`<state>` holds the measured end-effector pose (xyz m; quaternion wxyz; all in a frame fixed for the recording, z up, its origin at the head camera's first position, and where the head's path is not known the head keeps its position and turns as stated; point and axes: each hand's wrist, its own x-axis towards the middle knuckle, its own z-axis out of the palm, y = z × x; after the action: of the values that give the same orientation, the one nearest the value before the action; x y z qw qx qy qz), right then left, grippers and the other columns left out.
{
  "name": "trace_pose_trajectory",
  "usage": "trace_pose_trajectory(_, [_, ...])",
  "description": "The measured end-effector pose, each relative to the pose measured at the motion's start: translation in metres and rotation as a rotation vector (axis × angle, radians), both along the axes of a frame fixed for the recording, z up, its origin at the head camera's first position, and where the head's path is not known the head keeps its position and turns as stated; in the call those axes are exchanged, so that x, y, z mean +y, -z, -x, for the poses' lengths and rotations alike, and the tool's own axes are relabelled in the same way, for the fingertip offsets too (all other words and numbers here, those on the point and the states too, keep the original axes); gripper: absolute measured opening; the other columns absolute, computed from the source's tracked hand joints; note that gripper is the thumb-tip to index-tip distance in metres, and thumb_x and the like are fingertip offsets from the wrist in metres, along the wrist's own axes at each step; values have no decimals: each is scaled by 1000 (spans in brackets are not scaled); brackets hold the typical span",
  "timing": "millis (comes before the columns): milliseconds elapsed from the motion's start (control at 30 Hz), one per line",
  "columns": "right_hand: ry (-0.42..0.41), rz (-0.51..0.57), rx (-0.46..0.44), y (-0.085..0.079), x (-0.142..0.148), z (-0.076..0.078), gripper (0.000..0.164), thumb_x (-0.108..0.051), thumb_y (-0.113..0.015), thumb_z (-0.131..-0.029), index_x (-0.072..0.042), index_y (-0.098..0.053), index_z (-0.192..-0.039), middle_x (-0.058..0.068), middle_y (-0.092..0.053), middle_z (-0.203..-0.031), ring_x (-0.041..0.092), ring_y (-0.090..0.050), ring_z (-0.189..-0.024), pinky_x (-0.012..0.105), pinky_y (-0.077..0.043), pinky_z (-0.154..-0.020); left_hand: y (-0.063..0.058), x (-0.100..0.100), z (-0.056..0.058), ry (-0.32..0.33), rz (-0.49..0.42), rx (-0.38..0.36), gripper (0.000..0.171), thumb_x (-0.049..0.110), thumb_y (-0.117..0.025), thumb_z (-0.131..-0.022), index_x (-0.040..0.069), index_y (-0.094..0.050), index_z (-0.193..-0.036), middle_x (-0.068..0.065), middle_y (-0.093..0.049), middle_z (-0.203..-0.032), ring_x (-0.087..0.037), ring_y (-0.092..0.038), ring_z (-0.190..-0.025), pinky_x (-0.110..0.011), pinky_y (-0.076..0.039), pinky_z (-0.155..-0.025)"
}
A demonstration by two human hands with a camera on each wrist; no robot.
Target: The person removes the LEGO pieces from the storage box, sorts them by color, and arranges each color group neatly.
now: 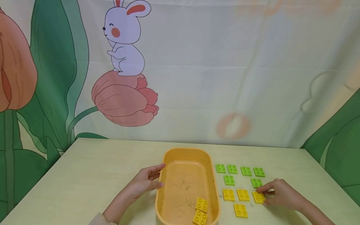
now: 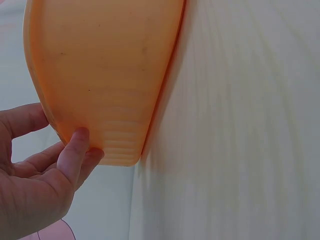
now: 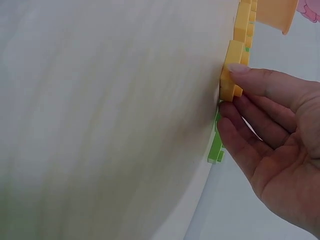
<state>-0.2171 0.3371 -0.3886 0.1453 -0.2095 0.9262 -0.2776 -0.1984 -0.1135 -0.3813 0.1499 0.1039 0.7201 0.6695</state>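
Note:
An orange plastic tray (image 1: 187, 153) stands in the middle of the table, with two yellow building bricks (image 1: 201, 204) inside at its near right corner. My left hand (image 1: 146, 181) holds the tray's left side; the left wrist view shows fingertips (image 2: 80, 137) against its outer wall. To the right of the tray, my right hand (image 1: 284, 193) pinches a yellow building brick (image 1: 258, 197) between thumb and fingers. This brick (image 3: 227, 75) is at the tabletop in the right wrist view. More yellow bricks (image 1: 243, 195) lie between it and the tray.
Several green bricks (image 1: 246, 171) lie behind the yellow ones, one (image 1: 257, 183) right by my right fingertips. A printed cloth (image 1: 191, 78) with a rabbit and flowers hangs at the table's back edge. The pale table (image 1: 107, 165) extends left of the tray.

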Motion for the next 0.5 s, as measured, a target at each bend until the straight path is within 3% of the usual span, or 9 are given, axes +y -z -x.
trace_pose_trajectory(200, [-3,15,2,-4,0,-2,39,-9,-78,-67,5,-67,-102,15,-67,-100,20,-62,-89,37,-54,-73,2,-1,0,8,1,3,64,-5,-61,-82,-7,-30,-138,-28,-27,-142,-44,-30,-128,-38,-46,-90])
trace_pose_trajectory(333, [23,31,39,-14,-2,-9,41,-13,-78,-68,5,-66,-104,17,-66,-102,29,-61,-93,37,-53,-74,1,0,1,16,1,4,64,-5,-61,-82,-7,-30,-138,-28,-26,-142,-44,-29,-128,-38,-45,-92])
trace_pose_trajectory(500, [38,94,22,-29,-16,-17,45,-13,-76,-71,6,-62,-109,19,-63,-109,33,-58,-99,39,-52,-79,0,-1,1,9,1,3,64,-5,-61,-81,-7,-31,-138,-27,-27,-143,-44,-29,-128,-37,-46,-91])
